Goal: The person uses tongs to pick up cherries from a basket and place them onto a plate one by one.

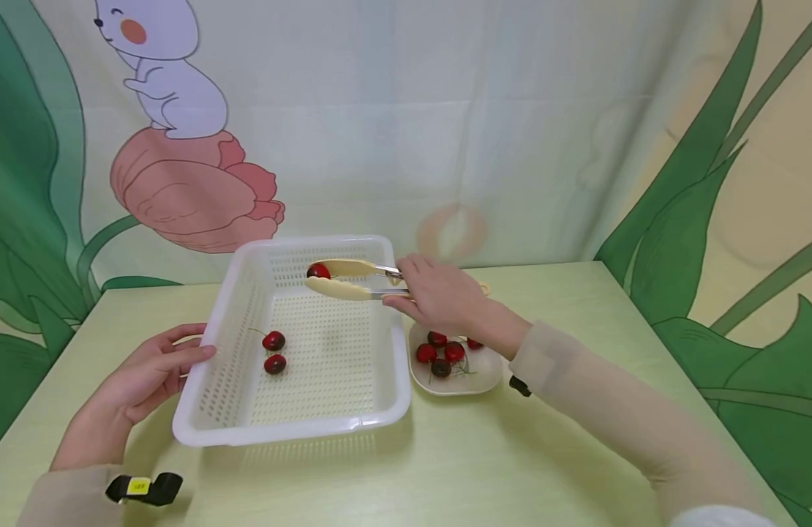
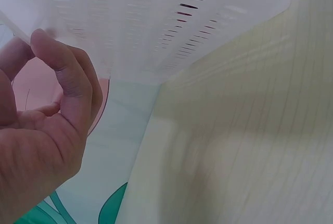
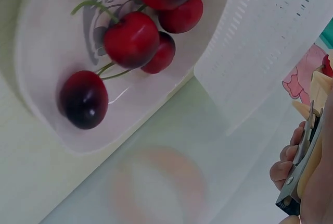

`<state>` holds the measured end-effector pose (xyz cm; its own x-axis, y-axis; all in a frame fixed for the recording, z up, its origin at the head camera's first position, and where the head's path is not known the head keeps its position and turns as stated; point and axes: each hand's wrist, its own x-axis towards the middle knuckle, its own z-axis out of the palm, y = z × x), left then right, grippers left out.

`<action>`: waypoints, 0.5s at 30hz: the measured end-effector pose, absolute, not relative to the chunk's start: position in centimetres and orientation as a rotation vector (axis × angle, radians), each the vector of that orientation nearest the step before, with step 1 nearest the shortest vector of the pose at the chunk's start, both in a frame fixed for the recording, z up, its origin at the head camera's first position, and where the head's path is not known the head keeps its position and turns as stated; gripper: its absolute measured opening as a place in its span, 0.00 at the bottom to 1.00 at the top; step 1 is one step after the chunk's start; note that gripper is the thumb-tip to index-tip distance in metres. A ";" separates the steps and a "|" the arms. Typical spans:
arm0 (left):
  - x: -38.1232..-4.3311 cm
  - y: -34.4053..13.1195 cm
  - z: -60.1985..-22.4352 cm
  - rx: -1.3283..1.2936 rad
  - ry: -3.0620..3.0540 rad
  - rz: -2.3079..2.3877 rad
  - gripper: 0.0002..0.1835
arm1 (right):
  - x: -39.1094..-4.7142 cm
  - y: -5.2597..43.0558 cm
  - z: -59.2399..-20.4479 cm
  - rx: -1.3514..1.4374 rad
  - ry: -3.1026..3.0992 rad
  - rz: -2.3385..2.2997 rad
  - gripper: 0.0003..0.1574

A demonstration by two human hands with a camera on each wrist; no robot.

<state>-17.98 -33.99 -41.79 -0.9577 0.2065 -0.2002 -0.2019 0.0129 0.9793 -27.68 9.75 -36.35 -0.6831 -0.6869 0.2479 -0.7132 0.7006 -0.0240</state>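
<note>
A white plastic basket point(image 1: 294, 430) with perforated walls stands on the table. My left hand point(image 1: 145, 369) pinches its left rim between thumb and fingers, as the left wrist view point(image 2: 65, 86) also shows. My right hand point(image 1: 443, 294) grips tongs point(image 1: 343, 290) with cream tips and metal arms. Between the tips, above the basket's far part, is a dark red cherry point(image 1: 318, 271). Two more cherries point(image 1: 273, 341) lie on the basket floor towards its left. Beneath my right wrist, a white plate point(image 1: 455, 391) holds several stemmed cherries point(image 3: 131, 40).
The plate stands close beside the basket's right wall. Both rest on a pale green-yellow table point(image 1: 445, 468). Behind the table hangs a cloth backdrop point(image 1: 511, 132) with a printed white animal, a pink flower and green leaves.
</note>
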 end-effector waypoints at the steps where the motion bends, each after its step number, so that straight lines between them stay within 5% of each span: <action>1: -18.0 -34.0 -41.8 0.004 2.006 2.023 0.21 | -27.7 10.0 -36.4 1.123 -2.678 0.180 0.31; 15: -18.1 -34.0 -41.9 0.003 2.003 2.027 0.20 | -26.7 15.5 -37.1 1.008 -2.723 0.221 0.30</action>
